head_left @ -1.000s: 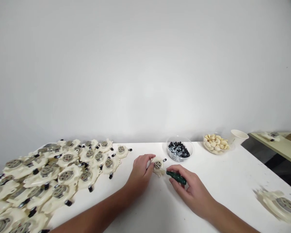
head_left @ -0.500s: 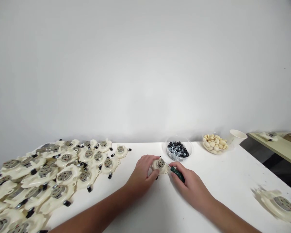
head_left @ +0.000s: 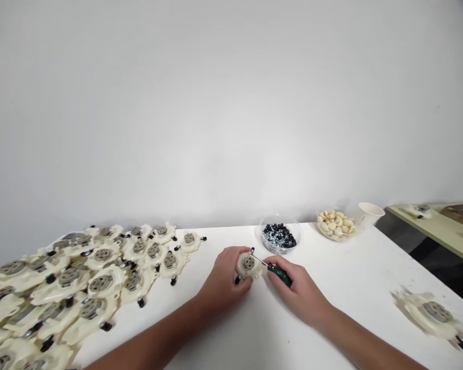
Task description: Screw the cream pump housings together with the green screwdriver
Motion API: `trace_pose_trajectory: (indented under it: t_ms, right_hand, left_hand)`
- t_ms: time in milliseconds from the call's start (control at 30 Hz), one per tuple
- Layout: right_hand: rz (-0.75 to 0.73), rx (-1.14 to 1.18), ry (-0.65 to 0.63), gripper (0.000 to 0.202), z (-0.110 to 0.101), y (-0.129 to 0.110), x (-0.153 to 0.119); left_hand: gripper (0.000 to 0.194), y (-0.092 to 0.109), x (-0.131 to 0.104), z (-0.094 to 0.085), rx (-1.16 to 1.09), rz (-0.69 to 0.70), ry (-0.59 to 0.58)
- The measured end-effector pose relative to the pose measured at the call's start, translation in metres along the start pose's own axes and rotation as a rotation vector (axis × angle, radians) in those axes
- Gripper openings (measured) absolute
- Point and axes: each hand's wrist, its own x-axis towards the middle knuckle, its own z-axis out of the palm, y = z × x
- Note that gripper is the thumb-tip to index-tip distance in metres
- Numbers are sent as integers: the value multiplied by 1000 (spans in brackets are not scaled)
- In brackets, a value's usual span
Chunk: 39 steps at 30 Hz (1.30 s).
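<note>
My left hand (head_left: 228, 273) grips a cream plastic housing (head_left: 241, 268) with a round grey motor (head_left: 249, 262) set in its middle, fingers over the far edge and thumb at the near side. Small black pieces stick out at the housing's top and lower left. My right hand (head_left: 299, 288) is closed round the dark green handle of a screwdriver (head_left: 281, 275). Its thin metal shaft points left and up, with the tip at the housing's upper edge beside the black piece; whether it touches is too small to tell.
Many similar housings (head_left: 100, 282) are heaped on the left of the white table (head_left: 293, 339). Behind my hands stands a clear bowl (head_left: 299, 236) of small black parts. Farther right are a container of cream curved pieces (head_left: 335, 223), a paper cup (head_left: 369, 213) and another housing (head_left: 428, 313).
The housing has turned in my left hand, and its upper black piece now shows beside the screwdriver tip. The whole view has shifted slightly.
</note>
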Motion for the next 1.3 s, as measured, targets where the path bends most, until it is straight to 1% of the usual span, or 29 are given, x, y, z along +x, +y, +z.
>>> trace_pose_trajectory:
  t_ms: [100,200,300,500,600,667,700,767,833,900,933,967,1000,1067,1133,1233,1300]
  right_hand:
    - [-49,58,16,27,-1,5,3]
    - [-71,72,20,27,-2,9,5]
    - [-66,57,18,27,-2,10,5]
    - [-61,24,6,29,-2,8,3]
    - [-67,26,6,29,-2,7,1]
    - [-66,28,7,29,-2,7,0]
    - [-62,27,7,29,-3,7,0]
    - [-51,26,3,30,-4,7,-1]
    - [-40,28,-5,30,-5,8,-2]
    - [-28,32,-22,30,-5,8,-4]
    - [-21,31,-35,29,-4,8,-5]
    - [-15,29,-50,29,-4,8,-6]
    - [-10,26,-64,29,-3,7,-7]
    - [-4,23,-85,30,-1,6,-9]
    - [-1,18,-92,31,-1,4,-10]
    - [-1,6,-102,32,-2,-2,-12]
    - [5,1,-98,33,-3,-6,-13]
  left_hand:
    - [53,2,0,-2,-2,41,1]
    - [39,6,0,-4,41,68,11]
    - [27,13,-1,-6,120,60,35]
    - [21,27,-8,-9,260,81,51]
    - [19,33,-13,-15,299,95,47]
    - [18,38,-17,-27,294,73,43]
    - [18,40,-20,-35,291,54,45]
    - [23,46,-26,-58,308,5,72]
    - [27,51,-34,-87,346,-71,126]
    - [33,54,-47,-119,387,-130,191]
    - [35,55,-56,-133,409,-157,196]
    - [35,55,-65,-146,436,-169,165]
    - [34,55,-76,-157,462,-160,108]
    - [32,54,-101,-171,518,-132,-31]
    - [30,51,-128,-176,588,-111,-82]
    - [25,42,-167,-171,668,-161,-59]
    - [23,32,-188,-166,698,-194,-22]
